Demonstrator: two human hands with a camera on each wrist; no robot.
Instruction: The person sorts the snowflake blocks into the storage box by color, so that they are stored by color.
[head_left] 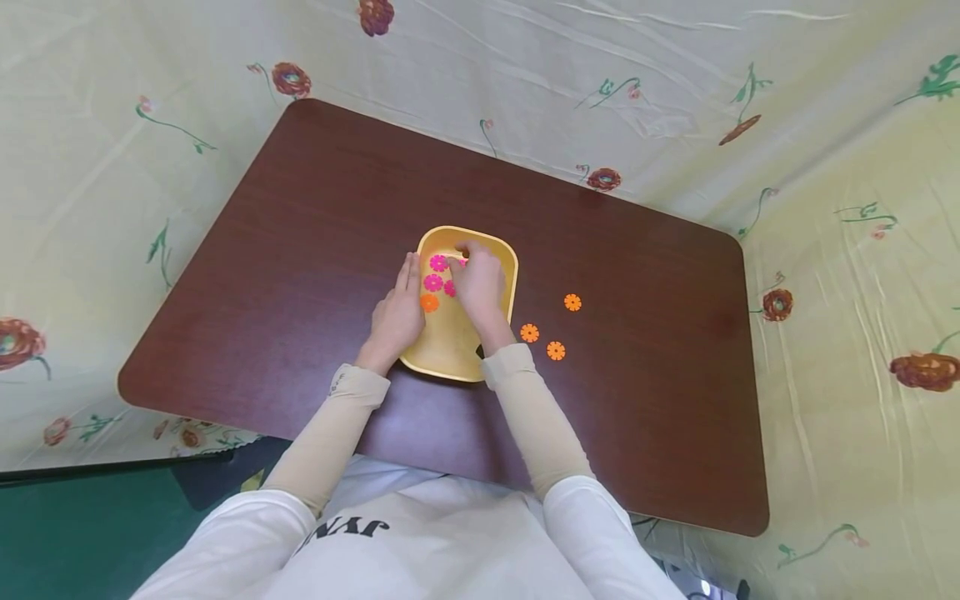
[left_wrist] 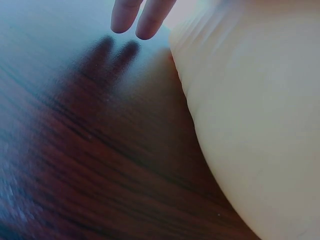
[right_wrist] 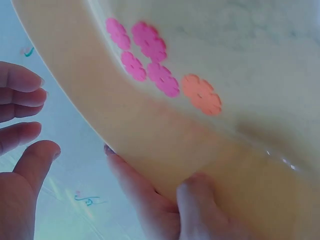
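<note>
Flat against the yellow tray point(head_left: 504, 265), my left hand point(head_left: 397, 312) presses its outer left wall with fingers straight. My right hand point(head_left: 477, 279) reaches inside, fingers curled over a pink flower piece point(head_left: 462, 261), though I cannot tell whether it's pinched. More pink pieces point(right_wrist: 145, 57) and one orange piece point(right_wrist: 201, 94) lie in the tray; three orange flowers point(head_left: 552, 327) sit just right of it on the table point(head_left: 300, 208).

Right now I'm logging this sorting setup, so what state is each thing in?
Tray: upright on the table, holding discs.
Pink discs: flat inside the tray.
Orange disc: flat inside the tray.
Three orange discs: flat on the table, outside the tray.
Left hand: fingers straight, resting against the tray's side.
Right hand: inside the tray, over the pink discs; grip unclear.
</note>
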